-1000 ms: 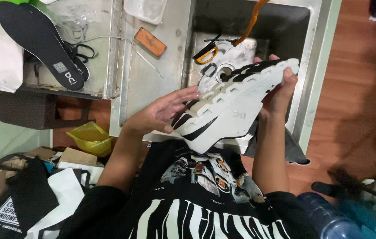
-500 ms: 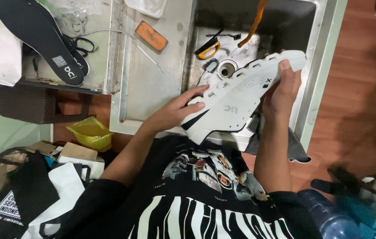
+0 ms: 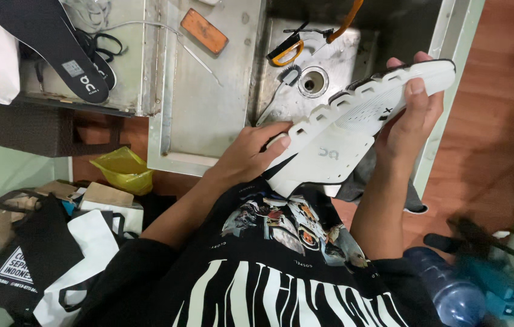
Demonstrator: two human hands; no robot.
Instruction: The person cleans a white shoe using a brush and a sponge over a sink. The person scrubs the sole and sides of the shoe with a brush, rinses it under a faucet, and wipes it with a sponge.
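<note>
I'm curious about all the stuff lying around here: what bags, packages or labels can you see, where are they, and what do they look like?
Black bag: bottom left on the floor, with a white printed panel.
White bag: beside the black bag, with dark handles.
Yellow plastic bag: crumpled, below the metal sink's front edge.
Black insole: top left, with a small grey square label.
White shoe: held in both hands, with a small pale mark on its sole.

Black bag (image 3: 33, 254) white label, white bag (image 3: 87, 254), lower left.

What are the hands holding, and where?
A white sneaker, sole up: the left hand grips one end, the right hand the other.
</note>
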